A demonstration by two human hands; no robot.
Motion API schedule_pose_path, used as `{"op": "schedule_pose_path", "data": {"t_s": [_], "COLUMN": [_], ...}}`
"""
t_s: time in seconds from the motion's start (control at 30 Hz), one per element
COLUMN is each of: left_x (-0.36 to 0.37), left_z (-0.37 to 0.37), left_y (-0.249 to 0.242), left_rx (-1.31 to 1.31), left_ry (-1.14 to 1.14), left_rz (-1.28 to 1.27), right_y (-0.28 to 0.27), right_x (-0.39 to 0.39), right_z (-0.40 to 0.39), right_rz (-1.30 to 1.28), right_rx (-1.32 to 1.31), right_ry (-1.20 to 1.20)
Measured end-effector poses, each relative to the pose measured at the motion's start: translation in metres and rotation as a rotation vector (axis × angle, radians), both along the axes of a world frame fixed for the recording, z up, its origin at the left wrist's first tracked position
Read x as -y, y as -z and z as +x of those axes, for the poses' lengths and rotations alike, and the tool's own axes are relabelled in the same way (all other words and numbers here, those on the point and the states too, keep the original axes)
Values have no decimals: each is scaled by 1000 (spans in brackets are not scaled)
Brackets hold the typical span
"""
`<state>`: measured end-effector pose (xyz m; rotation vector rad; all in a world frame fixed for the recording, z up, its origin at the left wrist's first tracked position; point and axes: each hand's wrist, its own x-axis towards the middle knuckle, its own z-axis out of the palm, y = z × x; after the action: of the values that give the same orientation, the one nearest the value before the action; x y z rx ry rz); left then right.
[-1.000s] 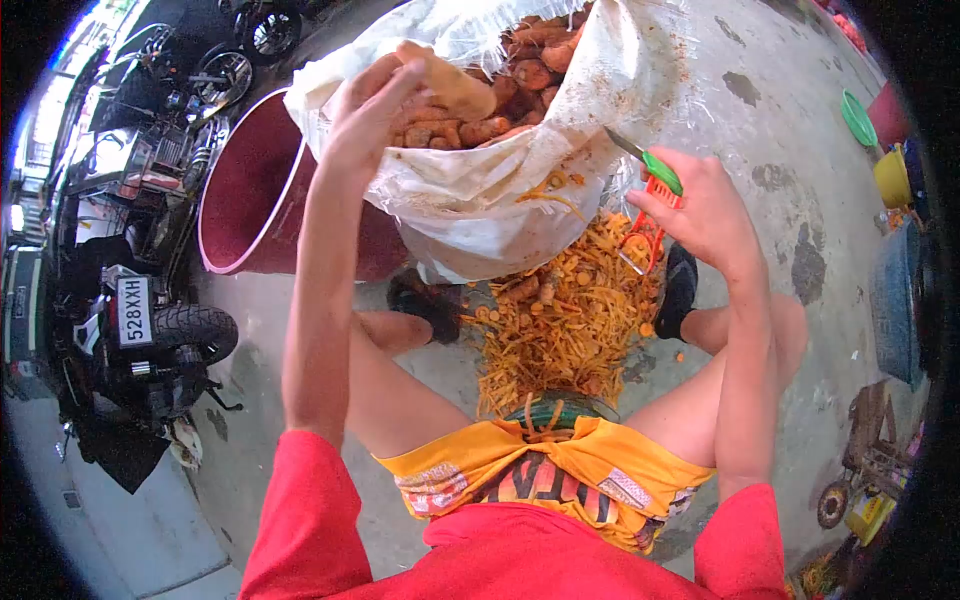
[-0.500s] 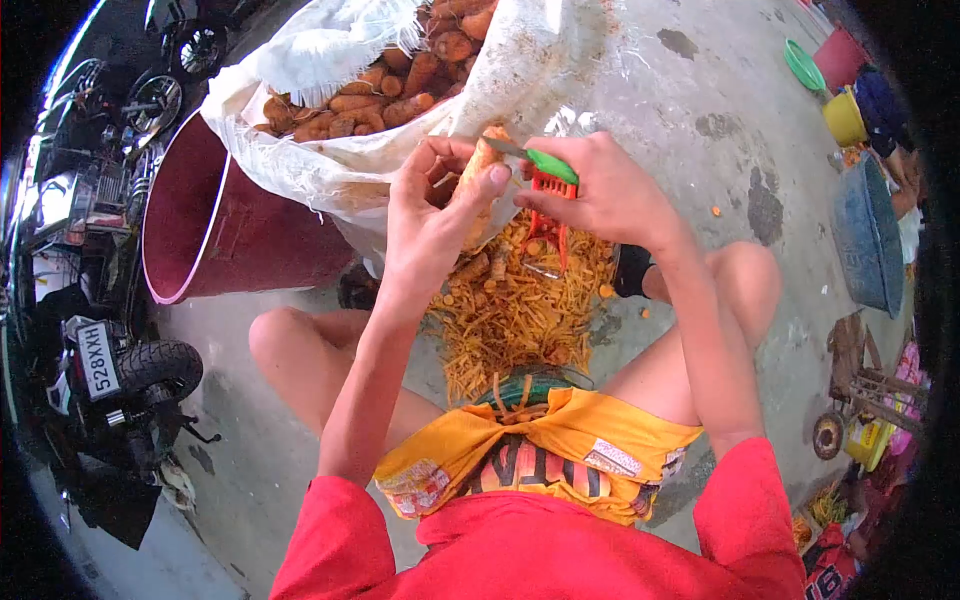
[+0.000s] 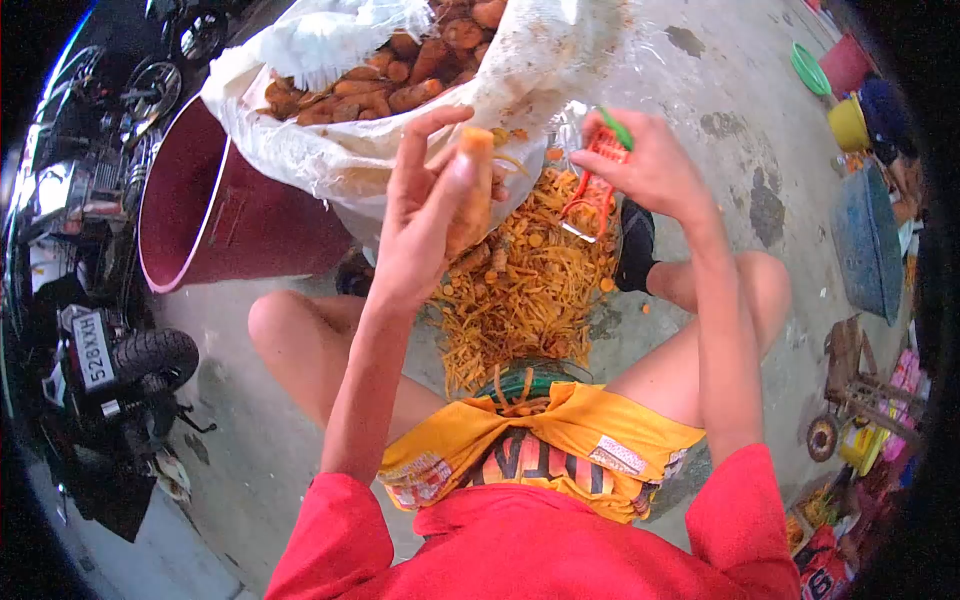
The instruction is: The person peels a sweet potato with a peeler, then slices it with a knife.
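Observation:
My left hand (image 3: 420, 215) is closed around a carrot (image 3: 476, 146), its cut orange end pointing up and away from me. To the right, apart from the carrot, my right hand (image 3: 655, 165) grips a red peeler (image 3: 598, 180), whose metal blade end hangs downward. The same hand also holds a knife with a green handle (image 3: 615, 128); its blade is not visible. Below both hands lies a heap of carrot peelings (image 3: 530, 310), with cut carrot ends among them. A few thin carrots rest in a green container (image 3: 520, 384) between my legs.
Beyond my left hand, a white sack (image 3: 300, 170) of unpeeled carrots (image 3: 375, 88) leans by a maroon bin (image 3: 270, 225). A motorcycle (image 3: 140, 365) stands at left. A blue-grey tub (image 3: 866, 245), a small wooden cart (image 3: 850, 385) and another person's arm (image 3: 905, 180) are at right.
My right hand has moved right, taking the knife and peeler away from the carrot. The carrot's end now shows a flat cut, and a small piece is in the air beside it.

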<state>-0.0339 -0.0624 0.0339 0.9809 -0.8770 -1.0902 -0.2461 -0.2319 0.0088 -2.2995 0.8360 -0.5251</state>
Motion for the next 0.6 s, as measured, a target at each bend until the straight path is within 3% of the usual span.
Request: {"op": "schedule_pose_path", "data": {"t_s": [0.03, 0.1, 0.17, 0.2, 0.27, 0.37, 0.43, 0.57, 0.6], "left_x": [2, 4, 3, 3, 7, 5, 1, -4, -2], "left_z": [1, 3, -2, -5, -12, -23, -19, -16, -15], "left_y": [4, 13, 16, 18, 26, 18, 19, 26, 32], "left_rx": [0, -339, -384, -452, -625, -634, -640, -583, -586], "left_ry": [-15, 26, 25, 63, 108, 114, 136, 222, 216], "left_rz": [1, 161, 262, 315, 352, 324, 323, 425, 390], "right_y": [-5, -10, -14, -15, -15, -12, -13, -3, 3], "right_x": [-3, -15, -28, -36, -46, -50, -42, 3, 11], "right_z": [-1, 3, 15, 20, 31, 33, 33, 28, 31], "right_rz": [43, 142, 289, 375, 278, 128, -59, 91, 58], "right_rx": [157, 217, 644, 715, 708, 631, 580, 659, 740], "right_ry": [5, 27, 4, -44, -121, -226, -151, 110, 81]}}
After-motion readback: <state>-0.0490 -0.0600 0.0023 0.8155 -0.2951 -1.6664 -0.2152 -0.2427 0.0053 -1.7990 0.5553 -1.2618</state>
